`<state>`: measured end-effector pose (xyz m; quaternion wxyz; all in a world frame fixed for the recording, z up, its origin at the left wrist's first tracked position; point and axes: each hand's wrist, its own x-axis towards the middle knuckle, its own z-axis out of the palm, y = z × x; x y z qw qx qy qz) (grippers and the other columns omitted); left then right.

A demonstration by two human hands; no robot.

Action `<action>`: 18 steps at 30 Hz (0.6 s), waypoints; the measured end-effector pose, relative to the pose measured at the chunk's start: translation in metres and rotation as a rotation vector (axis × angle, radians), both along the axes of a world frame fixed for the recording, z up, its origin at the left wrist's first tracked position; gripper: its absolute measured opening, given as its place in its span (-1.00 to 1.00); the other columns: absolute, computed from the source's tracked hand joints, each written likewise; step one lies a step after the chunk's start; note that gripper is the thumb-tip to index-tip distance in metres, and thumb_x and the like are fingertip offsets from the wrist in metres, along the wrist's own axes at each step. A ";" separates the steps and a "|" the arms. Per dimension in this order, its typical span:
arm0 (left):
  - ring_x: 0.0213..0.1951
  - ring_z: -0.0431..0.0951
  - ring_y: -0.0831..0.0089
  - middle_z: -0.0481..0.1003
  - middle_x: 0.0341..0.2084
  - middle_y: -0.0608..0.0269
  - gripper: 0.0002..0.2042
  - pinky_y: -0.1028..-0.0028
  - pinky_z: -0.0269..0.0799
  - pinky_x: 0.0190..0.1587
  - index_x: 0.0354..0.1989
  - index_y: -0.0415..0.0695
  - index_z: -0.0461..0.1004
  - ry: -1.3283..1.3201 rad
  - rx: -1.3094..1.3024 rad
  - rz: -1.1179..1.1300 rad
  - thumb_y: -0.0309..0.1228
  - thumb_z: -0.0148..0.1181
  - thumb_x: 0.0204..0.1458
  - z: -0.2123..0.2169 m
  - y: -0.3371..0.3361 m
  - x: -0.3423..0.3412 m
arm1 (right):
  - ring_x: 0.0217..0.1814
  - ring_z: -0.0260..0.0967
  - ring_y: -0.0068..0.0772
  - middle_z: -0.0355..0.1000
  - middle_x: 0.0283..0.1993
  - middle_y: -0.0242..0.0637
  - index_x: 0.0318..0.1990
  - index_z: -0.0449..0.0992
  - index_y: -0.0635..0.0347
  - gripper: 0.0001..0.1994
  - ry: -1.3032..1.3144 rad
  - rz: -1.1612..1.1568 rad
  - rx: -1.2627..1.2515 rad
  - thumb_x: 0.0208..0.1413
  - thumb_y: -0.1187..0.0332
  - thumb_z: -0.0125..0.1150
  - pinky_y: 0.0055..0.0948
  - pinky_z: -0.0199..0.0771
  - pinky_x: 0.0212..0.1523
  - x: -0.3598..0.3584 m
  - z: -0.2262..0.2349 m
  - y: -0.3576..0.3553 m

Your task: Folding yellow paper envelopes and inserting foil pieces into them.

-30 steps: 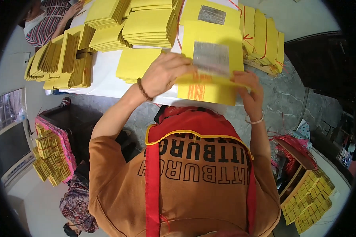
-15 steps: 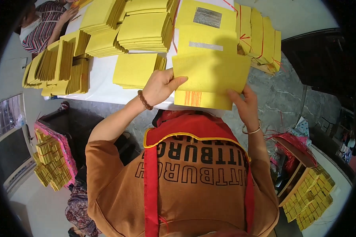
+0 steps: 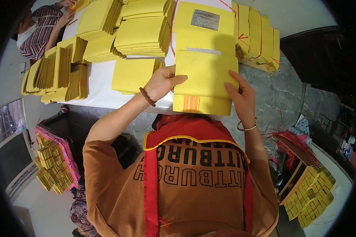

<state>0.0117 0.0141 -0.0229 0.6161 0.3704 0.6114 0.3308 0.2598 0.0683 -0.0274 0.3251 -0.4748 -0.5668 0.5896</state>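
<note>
1. Judged mid-fold on one yellow sheet (image 3: 207,73); cannot confirm finished crease from this angle.
2. Judged done, by appearance: folded stacks (image 3: 141,37) toward far and left edges of bench (image 3: 101,77), plus a smaller folded pile (image 3: 132,76) by near edge.
3. Judged still to do: flat sheets (image 3: 182,19) toward far edge, with silver patch (image 3: 205,19) exposed. Cannot judge stage of red-tied bundles (image 3: 261,33) beside right edge.
4. Located yellow sheet at near edge, close to near right corner, over other sheets. Leaves a pale strip (image 3: 204,51) bare beyond and an orange printed band (image 3: 191,104) bare on near side.
5. Looks plain, lightly textured, roughly squared; shows no visible tear.
6. Grips left margin with left hand (image 3: 161,83), thumb on top, other fingers partly hidden. Touches right margin with right hand (image 3: 243,94), thumb and forefinger apart; cannot tell whether pinching.
</note>
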 end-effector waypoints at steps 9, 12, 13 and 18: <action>-0.58 0.38 0.65 0.43 -0.63 0.33 -0.83 0.62 0.24 -0.56 -0.27 -0.20 0.33 0.017 0.092 0.196 -0.40 0.14 0.05 0.013 -0.006 0.000 | -0.19 0.38 -0.61 0.48 -0.12 -0.23 0.02 0.42 0.29 -0.63 -0.058 -0.055 0.019 0.01 0.47 0.18 -0.58 0.40 -0.20 -0.001 -0.005 -0.003; -0.59 0.41 0.52 0.39 -0.67 0.31 -0.80 0.54 0.24 -0.55 -0.19 -0.20 0.34 0.321 0.365 0.197 -0.41 0.12 0.05 0.025 -0.011 0.007 | -0.19 0.38 -0.62 0.49 -0.13 -0.23 0.02 0.42 0.29 -0.63 -0.070 -0.051 0.017 0.00 0.46 0.18 -0.58 0.40 -0.21 -0.004 0.003 -0.004; -0.58 0.42 0.44 0.38 -0.69 0.29 -0.77 0.48 0.26 -0.53 -0.14 -0.21 0.34 0.555 0.546 0.149 -0.41 0.11 0.05 0.032 -0.010 0.012 | -0.19 0.38 -0.62 0.49 -0.13 -0.23 0.02 0.42 0.29 -0.63 -0.071 -0.051 0.016 0.00 0.46 0.18 -0.58 0.40 -0.21 -0.004 0.002 -0.004; -0.01 0.32 0.11 0.34 -0.05 -0.04 -0.60 0.26 0.22 0.02 0.05 -0.19 0.28 0.899 0.927 -0.235 -0.38 0.10 0.01 0.028 0.005 0.052 | -0.22 0.38 -0.63 0.49 -0.15 -0.24 0.01 0.44 0.27 -0.65 -0.101 -0.074 0.069 0.00 0.47 0.16 -0.58 0.40 -0.25 -0.004 -0.003 -0.005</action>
